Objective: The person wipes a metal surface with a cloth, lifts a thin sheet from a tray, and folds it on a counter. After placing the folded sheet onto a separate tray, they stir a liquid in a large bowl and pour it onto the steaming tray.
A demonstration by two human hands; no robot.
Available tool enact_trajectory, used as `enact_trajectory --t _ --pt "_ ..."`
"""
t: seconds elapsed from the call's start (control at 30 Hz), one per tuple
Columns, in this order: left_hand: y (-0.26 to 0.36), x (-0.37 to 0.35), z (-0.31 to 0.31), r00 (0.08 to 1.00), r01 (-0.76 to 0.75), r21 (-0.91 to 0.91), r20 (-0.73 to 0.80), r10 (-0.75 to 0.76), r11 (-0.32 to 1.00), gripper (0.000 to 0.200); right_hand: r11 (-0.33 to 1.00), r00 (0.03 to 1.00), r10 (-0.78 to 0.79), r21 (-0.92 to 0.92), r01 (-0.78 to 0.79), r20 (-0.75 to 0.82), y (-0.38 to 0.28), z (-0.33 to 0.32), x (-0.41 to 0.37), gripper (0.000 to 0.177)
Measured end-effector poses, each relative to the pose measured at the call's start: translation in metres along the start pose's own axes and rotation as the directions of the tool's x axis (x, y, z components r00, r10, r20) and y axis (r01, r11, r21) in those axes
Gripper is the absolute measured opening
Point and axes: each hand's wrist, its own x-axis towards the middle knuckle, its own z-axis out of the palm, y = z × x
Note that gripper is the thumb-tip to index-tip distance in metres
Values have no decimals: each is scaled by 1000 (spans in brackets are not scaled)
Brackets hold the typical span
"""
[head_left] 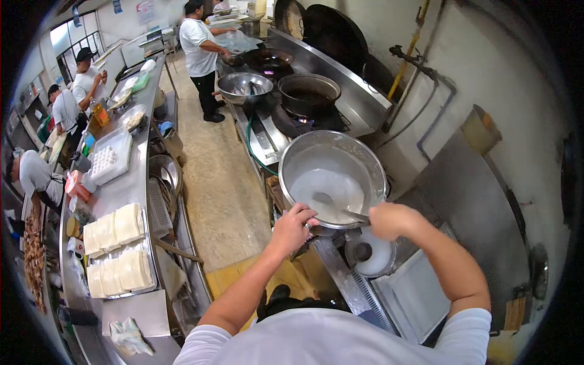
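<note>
A large steel bowl (377, 159) full of cloudy white liquid (316, 182) stands in front of me. My left hand (294, 224) is closed on its near left rim, thumb and fingers at the edge. In my right hand (392, 220), wrapped in a fist over the near right rim, is the handle of a metal ladle (356, 215). The ladle's head dips into the liquid and shows only in part. Just below my right hand sits a smaller pot (389, 258) of white liquid, with a dark round ladle head (363, 252) in it.
Beyond the bowl are a dark pot (309, 91) on a lit burner, a steel bowl (244, 85) and a wok (267, 59). A metal tray (413, 298) lies at right. Left counter holds stacked white sheets (121, 274) and eggs (104, 164). Several people work farther off.
</note>
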Motion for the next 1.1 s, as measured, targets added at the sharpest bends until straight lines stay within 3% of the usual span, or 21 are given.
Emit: enact_trajectory --t 0.1,0.2,0.37,0.43,0.53,0.63,0.77,0.93,1.03,1.1 --pt "2 0 0 1000 0 -12 -10 0 1000 20 1000 975 -9 -12 7 -224 -16 50 18 22" --pt "4 0 0 1000 -22 -21 -20 22 1000 18 990 926 66 -88 -106 -372 -18 87 33 21" --pt "4 0 0 999 -34 -30 -16 33 999 16 997 983 39 -56 -50 -179 17 42 18 20" --pt "6 -1 0 999 -37 -28 -18 36 999 17 999 999 -44 -32 43 -17 28 14 18 20" --pt "10 0 -3 999 -36 -12 -11 36 999 19 981 970 125 120 -153 208 17 -13 7 24" --pt "16 -1 -7 1000 -28 10 -8 28 1000 19 743 995 16 665 -76 97 35 31 26 32" --pt "14 0 -4 1000 -22 48 -1 22 999 16 370 1000 -2 929 -9 11 37 76 33 23" --pt "14 0 -1 1000 4 75 4 -4 997 21 145 996 66 988 47 -57 33 102 12 18" --pt "18 -1 -2 1000 19 84 -1 -19 996 21 79 980 110 984 157 -165 30 120 -3 19" --pt "13 -1 5 1000 -10 73 -22 11 997 21 113 961 145 969 222 -237 34 140 -5 20"
